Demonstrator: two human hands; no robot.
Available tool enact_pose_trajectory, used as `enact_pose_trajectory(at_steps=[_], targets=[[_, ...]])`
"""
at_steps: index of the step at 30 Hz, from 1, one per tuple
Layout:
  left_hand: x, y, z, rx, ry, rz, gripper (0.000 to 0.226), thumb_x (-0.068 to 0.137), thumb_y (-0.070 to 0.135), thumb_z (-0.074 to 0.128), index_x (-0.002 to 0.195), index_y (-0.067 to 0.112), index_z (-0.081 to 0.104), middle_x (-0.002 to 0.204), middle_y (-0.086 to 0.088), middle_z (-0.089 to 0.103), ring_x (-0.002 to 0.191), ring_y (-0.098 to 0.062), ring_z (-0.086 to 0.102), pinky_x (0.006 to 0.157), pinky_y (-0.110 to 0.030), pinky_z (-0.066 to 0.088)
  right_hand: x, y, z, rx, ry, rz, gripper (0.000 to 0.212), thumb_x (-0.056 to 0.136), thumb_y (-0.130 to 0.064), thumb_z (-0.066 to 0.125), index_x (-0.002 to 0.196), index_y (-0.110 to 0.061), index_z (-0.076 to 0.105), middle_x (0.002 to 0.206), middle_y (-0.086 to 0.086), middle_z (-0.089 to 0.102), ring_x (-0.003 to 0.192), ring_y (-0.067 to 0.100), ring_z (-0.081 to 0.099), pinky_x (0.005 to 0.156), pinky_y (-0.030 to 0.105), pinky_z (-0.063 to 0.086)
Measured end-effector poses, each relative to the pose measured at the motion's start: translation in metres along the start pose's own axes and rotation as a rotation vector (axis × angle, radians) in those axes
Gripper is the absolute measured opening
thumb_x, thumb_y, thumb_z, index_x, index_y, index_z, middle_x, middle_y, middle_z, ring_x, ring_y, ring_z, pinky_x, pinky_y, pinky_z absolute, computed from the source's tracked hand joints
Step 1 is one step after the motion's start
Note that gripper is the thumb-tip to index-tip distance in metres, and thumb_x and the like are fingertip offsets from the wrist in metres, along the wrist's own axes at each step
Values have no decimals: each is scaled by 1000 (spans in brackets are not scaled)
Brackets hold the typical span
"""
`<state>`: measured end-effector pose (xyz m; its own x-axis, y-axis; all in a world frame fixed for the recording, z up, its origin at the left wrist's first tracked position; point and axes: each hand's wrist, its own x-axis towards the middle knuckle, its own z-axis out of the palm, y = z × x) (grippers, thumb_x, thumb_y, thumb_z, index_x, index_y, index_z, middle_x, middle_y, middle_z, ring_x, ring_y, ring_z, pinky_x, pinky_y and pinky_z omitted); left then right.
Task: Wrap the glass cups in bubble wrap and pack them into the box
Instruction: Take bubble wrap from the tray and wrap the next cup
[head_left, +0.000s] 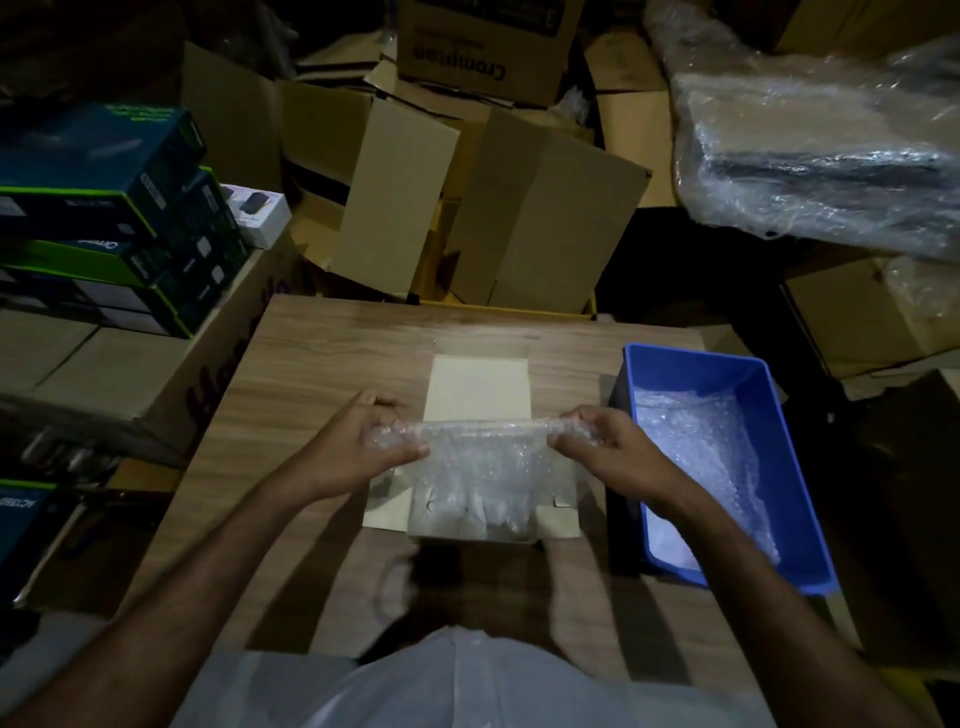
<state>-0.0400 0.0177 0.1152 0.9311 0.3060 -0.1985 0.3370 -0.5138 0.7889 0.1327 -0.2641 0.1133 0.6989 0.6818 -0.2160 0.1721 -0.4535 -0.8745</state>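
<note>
Head view is looking down on a wooden table (322, 353) where a person is holding a sheet of bubble wrap (480, 457) stretched between both hands. The sheet's top edge is rolled or bunched into a thin band whose long axis is running left to right across the table, roughly level; the rest of the sheet is hanging down from it toward the person. The left hand (363, 441) is closed around the left end of that band, fingers curled over the top and thumb underneath. The right hand (608, 441) is pinching the right end in the same way, fingers bent tightly. Under the sheet, an open small box (478, 384) is sitting in the middle of the table with its flaps spread flat, the far flap pointing away from the person. Pale shapes are showing through the wrap inside the box, but whether they are cups cannot be told. Just to the right of the box, a blue bin (779, 467) is standing on the table's edge, holding more bubble wrap. Cardboard cartons (545, 218) are piled beyond the table.
</note>
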Motion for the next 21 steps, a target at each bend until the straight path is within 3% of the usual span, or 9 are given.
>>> enact_pose_trajectory(at_steps=[3, 6, 9, 11, 13, 15, 18, 19, 21], targets=[[-5, 6, -11, -144, -279, 8, 23, 90, 31, 74, 100, 9, 76, 105, -9, 76, 99, -24, 72, 91, -50, 57, -1, -6, -5, 245, -35, 82, 27, 94, -32, 71, 101, -6, 70, 95, 11, 76, 91, 23, 72, 82, 37, 57], [-8, 15, -24, -130, -601, -10, 28, 87, 17, 80, 108, 0, 70, 106, -20, 74, 100, -42, 69, 92, -63, 52, 0, -27, -3, 286, -12, 67, 27, 91, -32, 74, 103, -8, 72, 101, 11, 77, 94, 22, 74, 81, 37, 58], [-5, 37, -19, -213, -732, -69, 52, 84, 3, 80, 131, 6, 59, 123, -13, 71, 115, -33, 68, 100, -48, 54, 5, -48, 1, 529, -52, 113, 22, 92, -25, 71, 104, -7, 73, 108, 12, 76, 100, 25, 72, 89, 39, 59], [-1, 56, -9, -277, -649, -56, 50, 89, 10, 74, 135, 14, 55, 124, -7, 72, 114, -27, 69, 98, -42, 56, 6, -58, 5, 866, -121, 196, 32, 94, -36, 66, 114, -12, 73, 117, 11, 74, 110, 25, 69, 100, 44, 55], [2, 67, 2, -375, -513, -51, 43, 91, 16, 72, 131, 13, 59, 122, -7, 73, 111, -30, 70, 95, -46, 57, 3, -53, 18, 1297, -191, 258, 58, 95, -55, 58, 128, -9, 66, 121, 15, 71, 111, 29, 70, 98, 48, 55], [5, 58, 10, -526, -330, -105, 46, 87, 12, 76, 130, 10, 59, 124, -10, 72, 113, -29, 70, 93, -48, 58, -1, -35, 37, 1527, -207, 290, 82, 88, -72, 57, 136, -6, 62, 132, 21, 64, 119, 38, 65, 101, 55, 51], [-1, 38, 27, -565, -108, -177, 75, 74, 27, 91, 137, 12, 54, 135, -10, 65, 126, -30, 62, 102, -50, 53, -12, -18, 67, 1374, -225, 319, 101, 72, -72, 76, 145, -7, 51, 146, 22, 53, 135, 42, 50, 117, 54, 36], [-3, 34, 33, -580, -59, -174, 75, 73, 29, 92, 137, 13, 55, 135, -8, 66, 126, -28, 62, 103, -48, 52, -12, -17, 72, 1244, -183, 318, 97, 71, -62, 82, 144, -7, 51, 143, 19, 56, 130, 39, 54, 112, 49, 42], [-9, 34, 44, -680, 25, -155, 51, 81, 21, 83, 127, 12, 62, 121, -6, 73, 112, -24, 70, 94, -42, 57, -9, -16, 79, 1028, -96, 258, 71, 79, -32, 86, 138, -6, 56, 132, 17, 65, 119, 36, 63, 96, 38, 54]])
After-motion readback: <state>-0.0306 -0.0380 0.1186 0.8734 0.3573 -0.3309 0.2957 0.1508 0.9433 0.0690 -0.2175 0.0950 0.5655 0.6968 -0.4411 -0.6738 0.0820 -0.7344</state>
